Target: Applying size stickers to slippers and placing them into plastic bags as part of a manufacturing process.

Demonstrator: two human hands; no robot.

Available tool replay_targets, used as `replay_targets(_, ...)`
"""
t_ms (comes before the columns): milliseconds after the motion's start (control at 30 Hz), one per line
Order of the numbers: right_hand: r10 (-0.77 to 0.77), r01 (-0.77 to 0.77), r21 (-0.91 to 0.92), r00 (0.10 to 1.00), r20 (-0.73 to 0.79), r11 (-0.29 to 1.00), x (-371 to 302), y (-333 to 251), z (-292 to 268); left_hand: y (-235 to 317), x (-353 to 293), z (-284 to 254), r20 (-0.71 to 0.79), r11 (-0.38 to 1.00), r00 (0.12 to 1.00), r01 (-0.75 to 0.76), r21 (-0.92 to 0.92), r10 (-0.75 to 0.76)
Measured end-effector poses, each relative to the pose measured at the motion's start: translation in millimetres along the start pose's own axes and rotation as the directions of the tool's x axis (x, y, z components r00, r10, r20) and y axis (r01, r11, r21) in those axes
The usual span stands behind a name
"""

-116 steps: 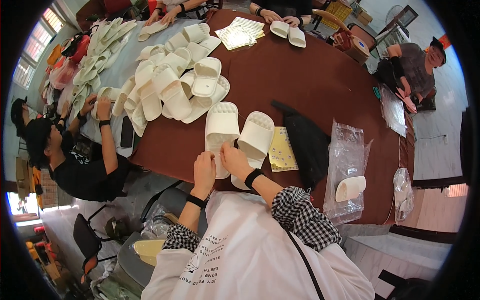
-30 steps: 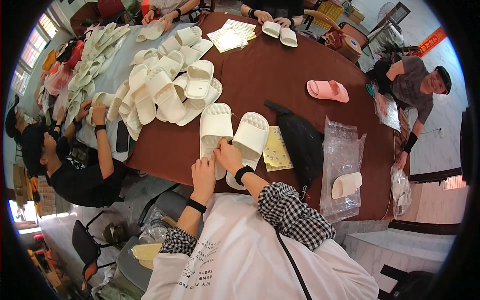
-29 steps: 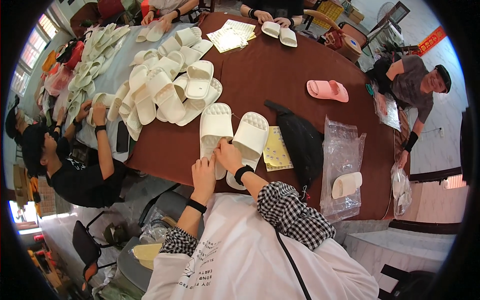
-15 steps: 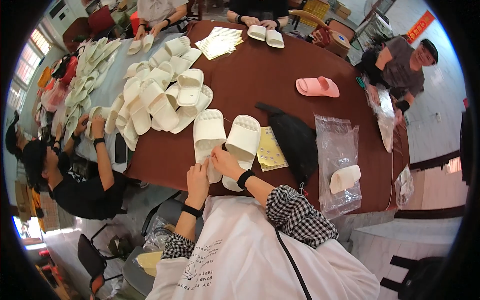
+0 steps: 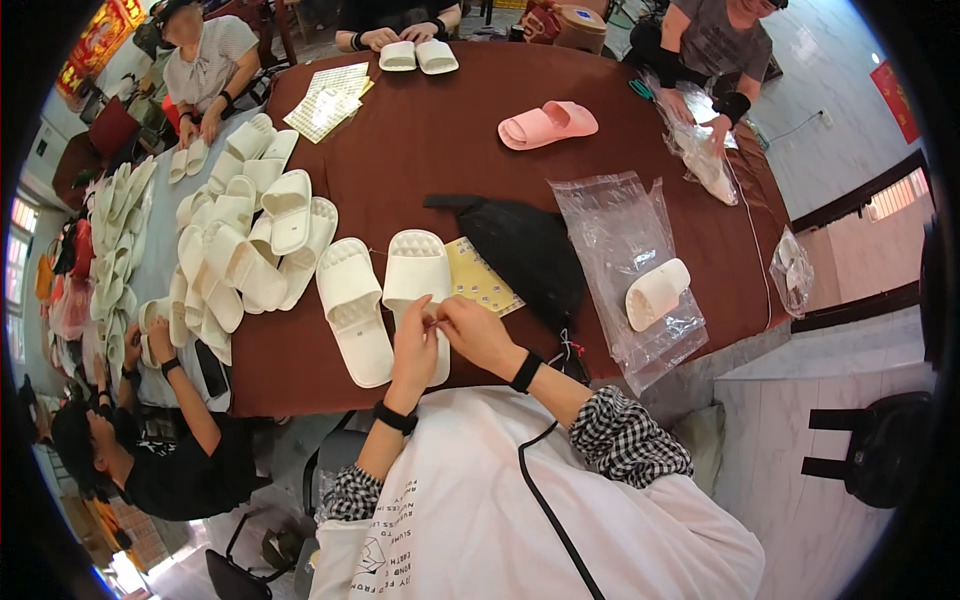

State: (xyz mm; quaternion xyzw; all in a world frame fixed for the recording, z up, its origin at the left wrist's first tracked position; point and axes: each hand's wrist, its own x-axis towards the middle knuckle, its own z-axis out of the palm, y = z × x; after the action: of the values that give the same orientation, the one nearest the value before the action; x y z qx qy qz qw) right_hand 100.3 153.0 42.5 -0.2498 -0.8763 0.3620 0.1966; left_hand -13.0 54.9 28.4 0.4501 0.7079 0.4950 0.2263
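white slipper (image 5: 416, 274) lay on the worktop (image 5: 450, 125), under and just beyond the grips | left grip (image 5: 413, 345), right grip (image 5: 480, 333): fingertips close together, could not tell if pinching anything | seemed light, soft, bendy; sole edges looked the surest hold

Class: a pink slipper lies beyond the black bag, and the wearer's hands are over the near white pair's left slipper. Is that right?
No: the head view shows the left hand and right hand over that pair's right slipper. The pink slipper does lie beyond the black bag.
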Motion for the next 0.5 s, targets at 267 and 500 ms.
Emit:
replay_targets(267, 0.196, -0.199, 0.002, 0.964, -0.182, 0.980, -17, 52, -25, 0, 17, 47, 0.134, 0.989, 0.987, -0.105, 0.105, 0.090)
replay_targets(500, 0.244, -0.257, -0.195, 0.966, -0.086, 0.947, -17, 65, -17, -17, -5, 53, 0.227, 0.879, 0.947, -0.302, 0.370, 0.229)
